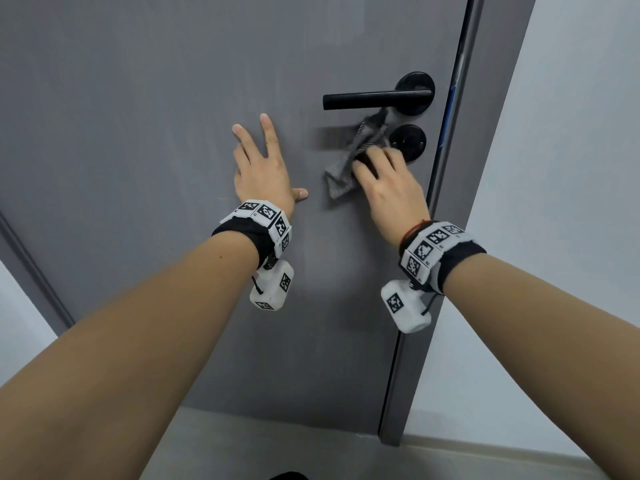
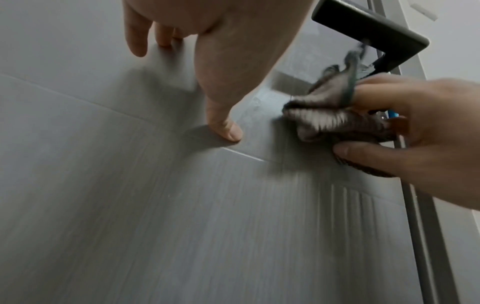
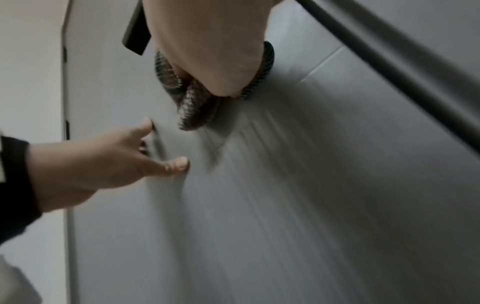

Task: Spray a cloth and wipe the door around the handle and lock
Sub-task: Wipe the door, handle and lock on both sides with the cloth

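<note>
A grey door (image 1: pixel 173 98) fills the head view, with a black lever handle (image 1: pixel 374 98) and a round black lock (image 1: pixel 408 142) below it. My right hand (image 1: pixel 384 178) grips a bunched grey ribbed cloth (image 1: pixel 346 168) and presses it on the door just left of the lock, under the handle. The cloth (image 2: pixel 335 115) is motion-blurred in the left wrist view; the right wrist view shows the cloth (image 3: pixel 189 102) folded under my palm. My left hand (image 1: pixel 263 168) lies flat on the door with fingers spread, left of the cloth, holding nothing.
The door's edge and dark frame (image 1: pixel 446 168) run down the right side, next to a pale wall (image 1: pixel 571 168). A light floor strip (image 1: pixel 277 445) lies at the door's foot. No spray bottle is in view.
</note>
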